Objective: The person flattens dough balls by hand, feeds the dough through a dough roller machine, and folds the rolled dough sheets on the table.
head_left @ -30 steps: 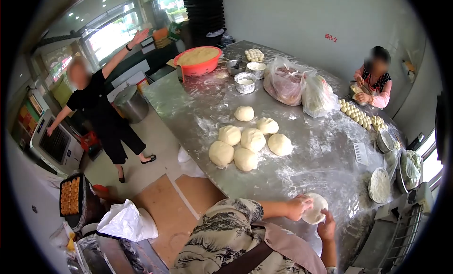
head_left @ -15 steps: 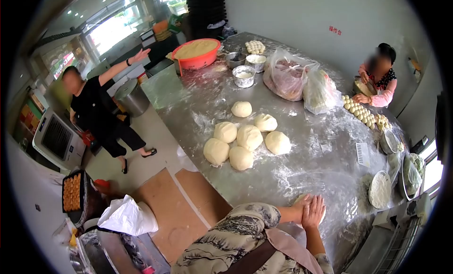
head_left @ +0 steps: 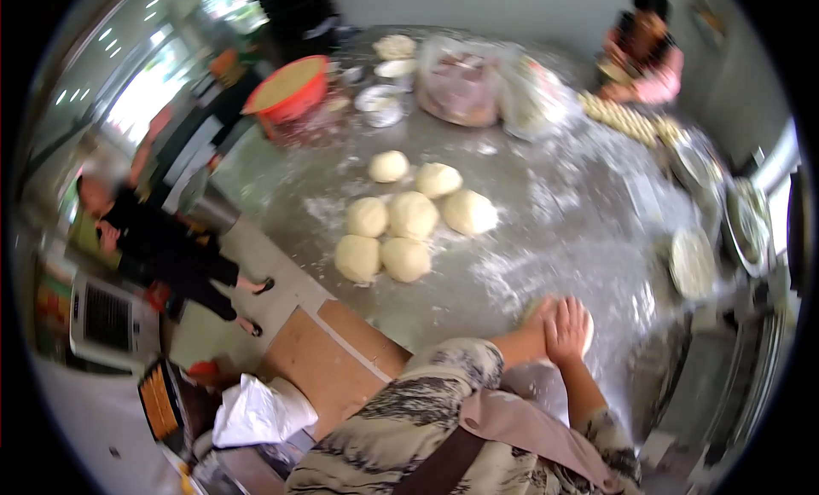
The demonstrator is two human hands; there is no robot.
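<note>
- One left hand [head_left: 534, 331], one right hand [head_left: 566, 330]
- One dough piece [head_left: 589, 331] under both hands
- Seven dough balls [head_left: 413, 214], ahead and left of the hands
- Two plastic bags [head_left: 458, 86], well beyond the hands
- One red basin [head_left: 296, 105], far ahead and left
- Two other people [head_left: 166, 249], well apart

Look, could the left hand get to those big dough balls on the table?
Probably yes: the left hand has only floury tabletop between it and the big dough balls. The right hand overlaps it, though, so it may need slipping free first.
</note>
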